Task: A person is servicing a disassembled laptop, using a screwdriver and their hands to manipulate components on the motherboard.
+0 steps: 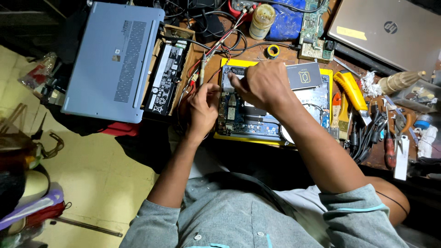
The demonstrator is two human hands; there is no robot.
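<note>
An opened laptop base [257, 120] with its blue circuit board exposed lies on a yellow mat [223, 64]. My right hand [262, 83] rests over the board's upper left part, fingers pinched on a small flat part I cannot identify. My left hand [203, 106] is at the board's left edge, fingers curled near red and black probe leads [216, 48]; whether it grips one is unclear. A dark square pad [305, 76] lies on the board beside my right hand.
A grey-blue laptop bottom cover [112, 59] and a black battery [165, 78] lie at left. A yellow-handled tool [351, 89], a brush, pliers and screwdrivers [390, 138] crowd the right. A silver closed laptop [386, 32] sits top right; a jar [262, 20] stands behind.
</note>
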